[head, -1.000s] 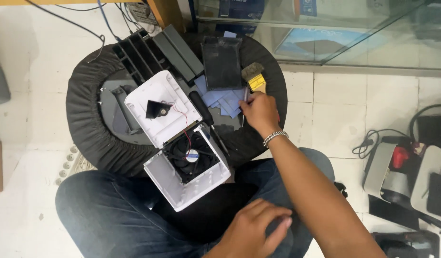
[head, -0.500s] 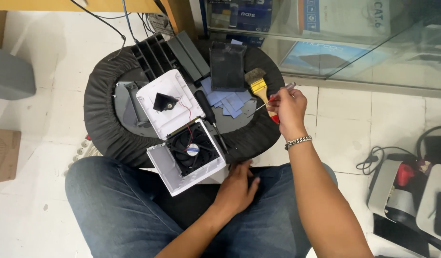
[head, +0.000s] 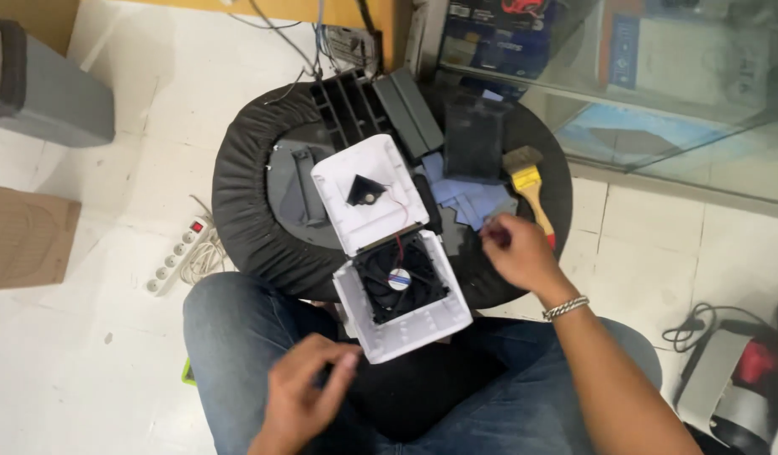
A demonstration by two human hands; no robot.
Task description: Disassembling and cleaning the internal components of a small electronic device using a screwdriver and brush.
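We see a round black counter (head: pixel 237 198) in the upper centre of the frame, its padded rim running from upper left round to lower right. Open white floor (head: pixel 111 337) lies to the left of it; a glass cabinet (head: pixel 659 101) closes the upper right, just beside the counter's edge. A white power strip (head: pixel 180 257) lies on the floor near the counter's lower left rim.

A white fan housing (head: pixel 402 316) hangs over the counter's near edge, above our lap; its black fan (head: pixel 399 278) faces up. Its white lid (head: pixel 368 198) is swung open toward the counter's middle, joined by a thin red wire.

Right hand (head: pixel 515 253): at the counter's lower right rim, just right of the housing and apart from it. Its fingers are curled and pinched near some blue sheets (head: pixel 465 202); we cannot tell whether they grip anything. A yellow-handled brush (head: pixel 528 181) lies just above this hand.

Left hand (head: pixel 300 396): low in the frame over the jeans, below and left of the housing's near corner, close but not touching. Fingers loosely bent, holding nothing that we can see.

Dark grey panels (head: pixel 406 105) crowd the counter's far edge.
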